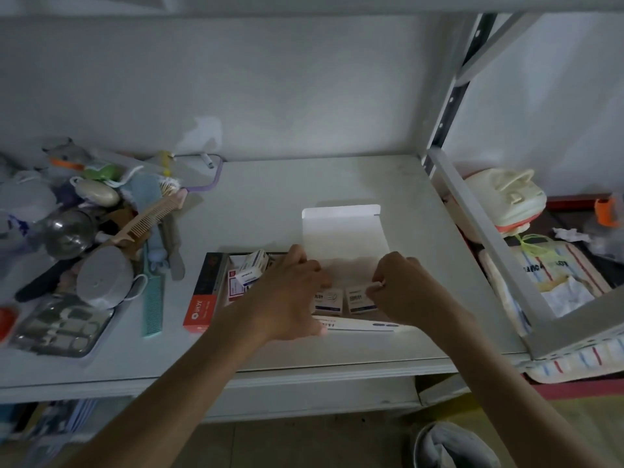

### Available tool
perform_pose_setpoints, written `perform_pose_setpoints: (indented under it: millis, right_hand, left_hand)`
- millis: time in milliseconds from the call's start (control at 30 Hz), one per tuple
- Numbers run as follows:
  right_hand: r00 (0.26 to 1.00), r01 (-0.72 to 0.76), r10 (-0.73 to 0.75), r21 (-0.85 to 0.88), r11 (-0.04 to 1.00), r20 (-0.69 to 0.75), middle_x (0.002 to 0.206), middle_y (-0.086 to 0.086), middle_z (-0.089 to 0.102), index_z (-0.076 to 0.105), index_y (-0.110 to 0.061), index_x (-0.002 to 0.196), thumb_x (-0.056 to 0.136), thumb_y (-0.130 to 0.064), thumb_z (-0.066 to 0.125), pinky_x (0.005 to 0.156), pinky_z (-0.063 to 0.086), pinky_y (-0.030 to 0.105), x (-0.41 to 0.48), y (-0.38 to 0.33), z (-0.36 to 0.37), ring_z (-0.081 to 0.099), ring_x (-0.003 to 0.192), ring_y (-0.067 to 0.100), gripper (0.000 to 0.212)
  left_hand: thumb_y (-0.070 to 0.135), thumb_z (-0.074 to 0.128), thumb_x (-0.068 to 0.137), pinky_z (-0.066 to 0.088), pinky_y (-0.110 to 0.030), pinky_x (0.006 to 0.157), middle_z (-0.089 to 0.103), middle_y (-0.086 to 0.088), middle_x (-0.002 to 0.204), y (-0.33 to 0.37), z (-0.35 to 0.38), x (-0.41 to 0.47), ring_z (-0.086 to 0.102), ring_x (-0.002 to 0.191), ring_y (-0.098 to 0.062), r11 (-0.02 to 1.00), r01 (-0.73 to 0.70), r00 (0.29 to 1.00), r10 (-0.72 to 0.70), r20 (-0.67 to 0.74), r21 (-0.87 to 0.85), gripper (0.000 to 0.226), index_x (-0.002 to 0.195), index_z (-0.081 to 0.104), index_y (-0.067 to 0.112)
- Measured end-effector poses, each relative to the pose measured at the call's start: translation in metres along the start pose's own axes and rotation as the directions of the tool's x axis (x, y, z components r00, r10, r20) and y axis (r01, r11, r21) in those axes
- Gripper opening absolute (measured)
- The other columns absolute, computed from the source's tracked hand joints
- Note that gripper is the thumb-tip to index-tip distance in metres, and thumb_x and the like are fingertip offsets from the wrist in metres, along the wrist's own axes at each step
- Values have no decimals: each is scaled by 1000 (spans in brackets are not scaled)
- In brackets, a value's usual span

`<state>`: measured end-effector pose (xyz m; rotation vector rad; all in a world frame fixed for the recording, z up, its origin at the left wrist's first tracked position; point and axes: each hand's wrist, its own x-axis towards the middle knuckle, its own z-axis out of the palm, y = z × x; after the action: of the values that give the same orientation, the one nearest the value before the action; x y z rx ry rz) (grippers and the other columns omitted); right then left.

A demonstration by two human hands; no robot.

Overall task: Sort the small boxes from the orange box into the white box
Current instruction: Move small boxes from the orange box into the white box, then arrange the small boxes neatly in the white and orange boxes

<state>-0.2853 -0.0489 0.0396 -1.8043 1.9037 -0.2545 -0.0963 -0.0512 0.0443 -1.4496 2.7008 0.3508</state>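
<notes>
The orange box point(202, 298) lies open on the shelf, with several small white-and-blue boxes point(251, 269) piled in it. Touching its right side is the white box point(344, 231), whose lid stands raised at the back. Inside it, two small boxes point(327, 300) stand side by side. My left hand point(287, 292) spans the white box's left end, thumb at its front wall and fingers curled inside. My right hand point(401, 285) pinches the top corner of the right small box point(358, 300). What lies under my left palm is hidden.
Left of the orange box is a clutter of combs point(153, 298), a metal ladle point(69, 236), a grey round case point(103, 275) and a manicure set point(62, 327). A grey shelf post point(486, 238) and folded cloths point(557, 282) are at the right. The shelf's front edge point(304, 373) runs below my wrists.
</notes>
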Motion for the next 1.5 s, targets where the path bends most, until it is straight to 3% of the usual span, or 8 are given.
perform_pose_setpoints:
  millis: [467,600,700,800,933,1067,1233,1500]
  right_hand:
    - [996,44,-27,-208,977,84,89,4,66,68,-18,88,80,-24,45,72,58,42,3,-12,3,64,78,26,24]
    - [995,79,-78,10,997,-64,95,1,67,62,-24,89,74,-24,34,72,56,46,5,-28,-4,65,80,28,31]
    - [971,239,-237,105,965,-33,96,-2,71,70,-27,89,86,-19,43,74,55,35,3,-56,-5,64,84,19,27]
    - [927,365,-373,133,921,40,99,5,73,73,-18,94,82,-5,51,69,47,15,1,-83,9,63,87,19,28]
    - [866,499,-491,-91,862,94,118,7,65,63,-14,111,76,-15,64,97,39,33,7,-97,40,55,113,27,35]
    - [837,527,-547,-266,808,-2,118,9,63,54,-8,118,75,-18,68,97,35,34,14,-103,68,55,114,29,46]
    - [806,547,-591,-379,746,0,119,9,64,55,-5,121,75,-11,65,92,45,38,14,-103,74,60,110,30,47]
    - [864,490,-503,-190,850,-21,92,3,72,67,-18,94,68,-31,70,69,45,28,-9,-95,14,65,83,26,30]
  left_hand:
    - [57,68,78,29,-23,93,46,14,134,1,14,-15,30,120,-10,980,-88,962,37,-269,-179,73,140,43,27]
    - [34,51,98,47,-15,74,54,14,103,-26,12,-30,50,101,-7,790,70,686,-482,-545,-610,20,113,59,23]
    - [0,53,93,41,-7,61,66,-7,98,-64,18,-29,60,86,-13,662,276,552,-703,-449,-697,21,101,63,17]
    - [-6,54,89,42,-3,56,70,-8,107,-86,17,-32,59,80,1,488,338,656,-736,-171,-805,31,113,67,9]
    - [-3,67,83,51,-26,72,66,-5,122,-104,5,-38,63,97,-13,442,347,820,-571,39,-827,51,130,58,15]
    - [52,66,82,49,-31,71,72,4,88,-95,-3,-27,68,81,-13,534,471,775,-631,39,-702,32,100,66,26]
    - [49,75,73,52,-37,69,68,0,69,-87,-11,-8,66,74,-20,610,511,764,-645,-5,-606,37,67,66,14]
    - [40,90,48,56,-32,83,75,5,84,-97,-24,-12,71,80,-11,509,460,737,-675,-6,-728,58,101,77,19]
